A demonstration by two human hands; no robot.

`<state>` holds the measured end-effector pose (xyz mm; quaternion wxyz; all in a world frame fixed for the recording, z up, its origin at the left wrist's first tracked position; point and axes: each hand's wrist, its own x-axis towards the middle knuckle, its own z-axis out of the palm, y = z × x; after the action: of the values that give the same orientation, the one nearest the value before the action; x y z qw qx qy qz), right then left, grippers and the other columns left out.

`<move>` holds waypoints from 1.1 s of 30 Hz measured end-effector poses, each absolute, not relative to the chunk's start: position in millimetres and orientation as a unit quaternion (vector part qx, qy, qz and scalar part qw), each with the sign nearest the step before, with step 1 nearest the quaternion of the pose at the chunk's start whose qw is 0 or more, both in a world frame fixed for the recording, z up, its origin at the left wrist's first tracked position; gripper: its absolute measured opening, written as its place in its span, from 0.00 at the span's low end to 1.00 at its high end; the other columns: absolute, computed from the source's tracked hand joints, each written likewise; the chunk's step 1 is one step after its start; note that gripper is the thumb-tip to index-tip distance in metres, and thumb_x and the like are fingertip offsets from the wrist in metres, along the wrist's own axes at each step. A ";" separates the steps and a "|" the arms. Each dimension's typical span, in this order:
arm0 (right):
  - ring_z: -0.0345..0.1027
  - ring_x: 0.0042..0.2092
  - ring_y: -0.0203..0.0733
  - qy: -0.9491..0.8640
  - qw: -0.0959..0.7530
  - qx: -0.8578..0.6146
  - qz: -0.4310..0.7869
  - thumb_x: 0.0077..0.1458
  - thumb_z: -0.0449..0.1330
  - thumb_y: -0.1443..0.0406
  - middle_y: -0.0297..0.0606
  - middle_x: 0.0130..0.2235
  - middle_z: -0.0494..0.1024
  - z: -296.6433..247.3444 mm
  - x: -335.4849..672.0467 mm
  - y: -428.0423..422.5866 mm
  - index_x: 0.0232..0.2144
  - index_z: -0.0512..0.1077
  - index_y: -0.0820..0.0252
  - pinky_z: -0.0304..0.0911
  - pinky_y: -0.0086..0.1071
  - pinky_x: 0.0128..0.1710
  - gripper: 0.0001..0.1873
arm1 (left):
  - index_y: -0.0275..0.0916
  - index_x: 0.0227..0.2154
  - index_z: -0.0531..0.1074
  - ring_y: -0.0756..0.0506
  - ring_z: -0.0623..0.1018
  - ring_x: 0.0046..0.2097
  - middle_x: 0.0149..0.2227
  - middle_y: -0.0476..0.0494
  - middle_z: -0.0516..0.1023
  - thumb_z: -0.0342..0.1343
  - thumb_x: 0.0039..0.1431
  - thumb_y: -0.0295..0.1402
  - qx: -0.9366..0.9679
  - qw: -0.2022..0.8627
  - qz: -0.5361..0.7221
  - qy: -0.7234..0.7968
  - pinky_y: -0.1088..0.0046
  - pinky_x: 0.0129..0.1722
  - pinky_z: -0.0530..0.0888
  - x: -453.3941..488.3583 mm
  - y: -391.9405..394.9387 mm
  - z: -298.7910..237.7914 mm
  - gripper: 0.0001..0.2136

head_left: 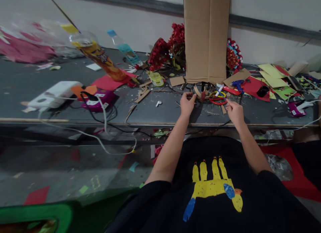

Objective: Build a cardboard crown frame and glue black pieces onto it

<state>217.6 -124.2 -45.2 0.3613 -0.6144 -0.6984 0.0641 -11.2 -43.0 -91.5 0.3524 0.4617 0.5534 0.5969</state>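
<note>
My left hand (187, 104) rests on the dark table (163, 111), fingers curled in a pinch at a thin dark ring or wire by the foot of the upright cardboard sheet (207, 37). My right hand (234, 111) lies a little to the right, fingers curled, its thumb and forefinger pinched on something small I cannot make out. Between the hands lie red and yellow rings (218, 98) and small cardboard strips (223, 109). A red-handled tool (230, 90) and a blue glue gun (237, 84) lie just behind my right hand.
Red paper flowers (165, 50) stand behind the cardboard. Coloured paper sheets (272, 77) cover the right end. At left are an orange bottle (105, 61), a clear bottle (125, 49), a white power strip (54, 94), a purple device (99, 99) with cables, and a white earbud (158, 103).
</note>
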 end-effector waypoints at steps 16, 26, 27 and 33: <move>0.74 0.35 0.39 -0.696 0.372 -0.612 0.053 0.52 0.46 0.72 0.43 0.36 0.79 -49.0 213.8 -130.5 0.48 0.73 0.63 0.68 0.32 0.39 0.24 | 0.36 0.34 0.68 0.52 0.72 0.31 0.32 0.46 0.72 0.58 0.50 0.35 0.456 0.358 0.597 0.554 0.80 0.23 0.71 -10.5 -43.3 -91.0 0.10; 0.74 0.33 0.37 -0.709 0.371 -0.593 0.090 0.54 0.47 0.72 0.41 0.36 0.79 -57.5 212.3 -162.3 0.49 0.72 0.61 0.68 0.30 0.39 0.23 | 0.36 0.34 0.68 0.52 0.71 0.30 0.31 0.47 0.71 0.58 0.50 0.35 0.462 0.354 0.596 0.553 0.80 0.23 0.71 -11.5 -42.7 -91.2 0.10; 0.74 0.33 0.37 -0.706 0.375 -0.595 0.088 0.54 0.47 0.72 0.42 0.36 0.79 -55.2 213.9 -159.8 0.49 0.72 0.62 0.69 0.31 0.39 0.23 | 0.36 0.34 0.68 0.52 0.71 0.30 0.31 0.47 0.71 0.59 0.50 0.35 0.460 0.356 0.594 0.555 0.80 0.24 0.71 -11.4 -42.6 -91.1 0.10; 0.73 0.33 0.38 -0.705 0.353 -0.613 0.051 0.52 0.46 0.73 0.43 0.36 0.79 -43.1 216.3 -124.5 0.48 0.72 0.65 0.68 0.32 0.39 0.24 | 0.36 0.34 0.68 0.51 0.72 0.31 0.32 0.46 0.72 0.58 0.50 0.35 0.458 0.360 0.595 0.554 0.78 0.25 0.72 -10.6 -44.1 -89.7 0.10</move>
<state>216.3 -124.5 -43.1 0.3526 -0.6134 -0.7048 0.0509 -10.6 -44.1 -89.7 0.3600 0.4578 0.5542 0.5946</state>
